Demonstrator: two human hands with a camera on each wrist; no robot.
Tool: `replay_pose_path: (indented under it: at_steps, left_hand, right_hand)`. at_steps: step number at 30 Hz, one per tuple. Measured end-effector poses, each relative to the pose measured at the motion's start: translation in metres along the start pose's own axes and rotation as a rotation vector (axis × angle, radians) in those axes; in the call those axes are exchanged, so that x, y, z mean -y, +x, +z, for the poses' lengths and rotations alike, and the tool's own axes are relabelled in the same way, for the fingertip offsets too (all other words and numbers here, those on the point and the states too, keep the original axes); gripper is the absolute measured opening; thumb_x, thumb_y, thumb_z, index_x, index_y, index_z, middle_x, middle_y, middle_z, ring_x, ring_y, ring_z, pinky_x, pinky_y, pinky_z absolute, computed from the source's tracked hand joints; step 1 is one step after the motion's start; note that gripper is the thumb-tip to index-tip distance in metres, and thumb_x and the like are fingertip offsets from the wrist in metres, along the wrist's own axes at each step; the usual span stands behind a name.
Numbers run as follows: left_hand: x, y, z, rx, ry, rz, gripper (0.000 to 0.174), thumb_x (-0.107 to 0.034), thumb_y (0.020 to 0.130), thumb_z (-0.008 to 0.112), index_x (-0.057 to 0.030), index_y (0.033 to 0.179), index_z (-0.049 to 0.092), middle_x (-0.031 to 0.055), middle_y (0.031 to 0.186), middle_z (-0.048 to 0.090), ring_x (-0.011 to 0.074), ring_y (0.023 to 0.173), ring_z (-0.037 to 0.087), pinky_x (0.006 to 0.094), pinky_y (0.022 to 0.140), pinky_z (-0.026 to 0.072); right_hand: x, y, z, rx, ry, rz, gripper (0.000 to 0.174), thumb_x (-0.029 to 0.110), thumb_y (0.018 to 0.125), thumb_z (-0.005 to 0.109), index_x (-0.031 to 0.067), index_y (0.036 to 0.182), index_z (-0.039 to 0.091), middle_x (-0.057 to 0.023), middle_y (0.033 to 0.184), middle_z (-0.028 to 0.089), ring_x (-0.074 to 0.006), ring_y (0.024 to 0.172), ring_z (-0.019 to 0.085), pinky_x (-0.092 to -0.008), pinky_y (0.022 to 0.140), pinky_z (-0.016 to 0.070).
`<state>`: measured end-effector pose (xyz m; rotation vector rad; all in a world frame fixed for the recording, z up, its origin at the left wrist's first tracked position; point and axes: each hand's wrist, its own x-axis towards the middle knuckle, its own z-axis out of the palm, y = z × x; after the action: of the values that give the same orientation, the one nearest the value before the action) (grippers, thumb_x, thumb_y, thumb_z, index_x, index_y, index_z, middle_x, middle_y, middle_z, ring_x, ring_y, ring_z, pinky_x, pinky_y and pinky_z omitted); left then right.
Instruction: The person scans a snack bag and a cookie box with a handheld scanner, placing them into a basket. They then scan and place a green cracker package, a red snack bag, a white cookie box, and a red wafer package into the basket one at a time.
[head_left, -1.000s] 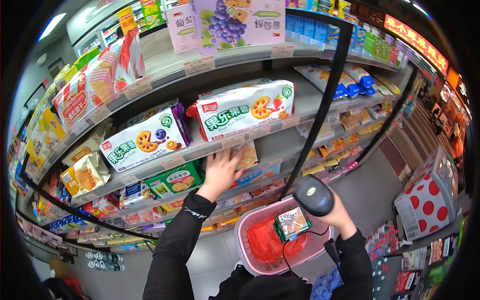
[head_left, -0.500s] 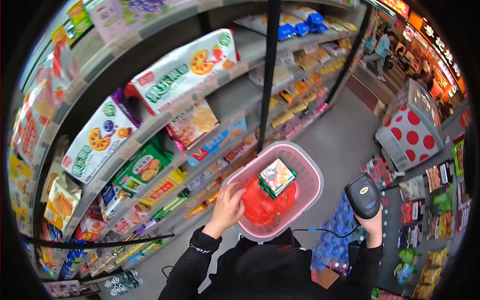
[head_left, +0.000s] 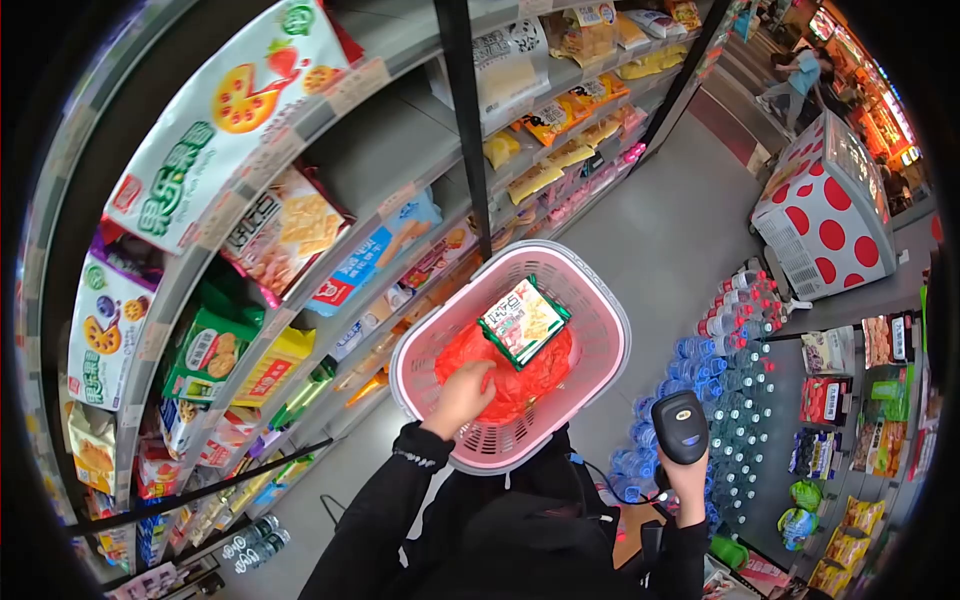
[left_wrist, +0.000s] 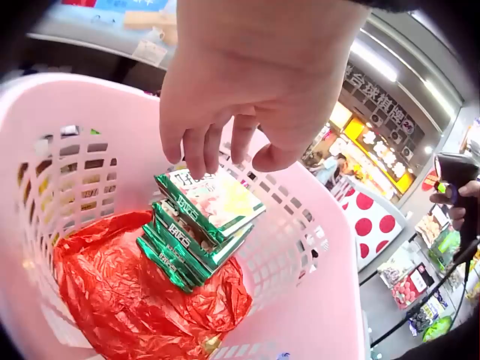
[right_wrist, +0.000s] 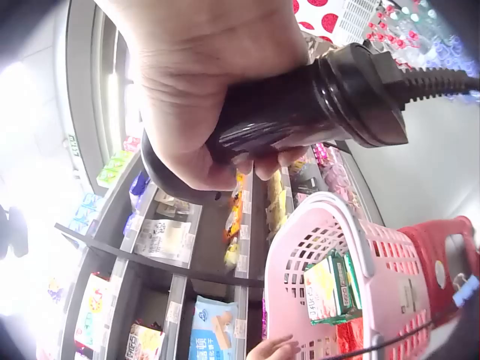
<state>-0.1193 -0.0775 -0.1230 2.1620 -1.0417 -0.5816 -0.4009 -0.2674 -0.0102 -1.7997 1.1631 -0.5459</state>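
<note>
My left hand [head_left: 464, 398] reaches over the near left side of a pink plastic basket [head_left: 612, 300]. Its fingers hang loosely bent and hold nothing, above a stack of green-edged cracker packets [left_wrist: 202, 217] in the left wrist view. Those packets lie on a crumpled red plastic bag [left_wrist: 142, 292] inside the basket. Off to the basket's right, my right hand [head_left: 687, 490] grips a black handheld barcode scanner [head_left: 681, 425] by its handle. The scanner's cord trails back toward my body.
Shelves of packaged snacks curve along the left, with a cracker packet [head_left: 288, 232] on one tier. Bottled water packs [head_left: 690, 375] stand on the floor at right, near a red-dotted white box [head_left: 825, 215]. Two people [head_left: 800, 80] are in the far walkway.
My left hand has come from a packet on the shelf, past the basket's left side, to over its inside. The scanner moved right, away from the basket. The head view turned right and down.
</note>
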Motion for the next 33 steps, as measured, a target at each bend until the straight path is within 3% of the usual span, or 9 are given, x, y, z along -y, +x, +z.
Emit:
replay_pose_path:
  at_steps: [5,8,15,23,26,29,31,32,33]
  left_hand:
    - [0.009,0.059,0.045,-0.015,0.11,-0.066,0.064,-0.02,0.065,0.069,-0.0064,0.121,0.04,0.0262,0.121,0.038,0.0393,0.11,0.04,0.0427,0.091,0.0359]
    - [0.003,0.094,0.057,0.142,0.331,-0.248,0.099,-0.04,0.054,0.076,-0.0231,0.134,0.021,0.0253,0.137,0.012,0.0418,0.127,0.012,0.0534,0.1,0.0153]
    - [-0.004,0.135,0.071,0.268,0.474,-0.26,0.108,-0.051,0.048,0.075,-0.0298,0.136,0.017,0.0259,0.138,0.006,0.0405,0.129,0.006,0.0564,0.1,0.0113]
    - [-0.001,0.133,0.067,0.271,0.496,-0.266,0.101,-0.043,0.051,0.074,-0.028,0.135,0.02,0.0258,0.134,0.016,0.0437,0.124,0.019,0.0574,0.097,0.0177]
    - [-0.005,0.132,0.058,0.248,0.345,-0.282,0.101,-0.04,0.051,0.074,-0.0283,0.135,0.02,0.025,0.135,0.017,0.0432,0.123,0.021,0.0544,0.098,0.019]
    - [-0.013,0.12,0.047,0.192,0.139,-0.342,0.094,-0.036,0.058,0.072,-0.0188,0.135,0.022,0.0228,0.133,0.024,0.0375,0.123,0.026,0.0447,0.1,0.0235]
    - [-0.021,0.111,0.036,0.067,-0.652,-0.251,0.079,-0.029,0.071,0.064,-0.0067,0.134,0.022,0.0187,0.131,0.03,0.0291,0.121,0.032,0.0336,0.099,0.0274]
    - [-0.028,0.097,0.027,0.095,-0.928,-0.334,0.066,-0.024,0.08,0.056,-0.0006,0.132,0.023,0.0135,0.128,0.037,0.0199,0.116,0.039,0.0274,0.096,0.0319]
    - [-0.028,0.084,0.021,0.152,-1.198,-0.528,0.062,-0.025,0.081,0.056,-0.0017,0.131,0.026,0.0128,0.125,0.041,0.0195,0.111,0.044,0.028,0.094,0.0349]
  right_hand:
    - [-0.013,0.028,-0.002,0.138,0.041,0.096,0.038,0.002,0.059,0.069,0.001,0.094,0.056,-0.0074,0.089,0.061,-0.0153,0.081,0.058,-0.0285,0.074,0.0449]
    - [-0.019,0.047,-0.008,0.199,0.012,0.111,0.041,0.002,0.061,0.069,0.0016,0.099,0.054,-0.0071,0.091,0.06,-0.0154,0.082,0.058,-0.0285,0.075,0.0449]
    - [-0.041,0.092,-0.017,0.339,0.002,0.171,0.052,0.002,0.059,0.071,-0.0003,0.106,0.049,-0.008,0.097,0.056,-0.0155,0.088,0.055,-0.0297,0.08,0.0424]
    - [-0.024,0.134,0.003,0.499,0.05,0.055,0.039,0.002,0.061,0.067,0.0001,0.097,0.054,-0.0072,0.088,0.061,-0.0133,0.079,0.058,-0.027,0.072,0.0453]
    - [-0.019,0.141,0.003,0.527,0.04,0.036,0.041,0.003,0.06,0.069,-0.0001,0.098,0.053,-0.0078,0.09,0.06,-0.0144,0.08,0.058,-0.0275,0.072,0.0452]
    - [-0.02,0.142,0.004,0.524,0.033,0.012,0.043,0.004,0.059,0.07,-0.0001,0.099,0.053,-0.0086,0.091,0.06,-0.016,0.082,0.058,-0.0283,0.074,0.0449]
    - [-0.017,0.143,0.008,0.581,0.019,-0.006,0.043,0.005,0.059,0.07,0.0003,0.099,0.054,-0.0092,0.092,0.06,-0.0168,0.084,0.058,-0.0285,0.075,0.0445]
    - [-0.012,0.142,0.008,0.616,0.004,-0.002,0.046,0.008,0.059,0.07,0.0006,0.101,0.054,-0.0116,0.094,0.06,-0.0209,0.087,0.058,-0.0304,0.078,0.0441]
    - [-0.003,0.143,0.01,0.603,0.016,-0.01,0.046,0.008,0.059,0.07,0.0006,0.101,0.054,-0.0116,0.094,0.06,-0.0209,0.087,0.058,-0.0304,0.078,0.0441]
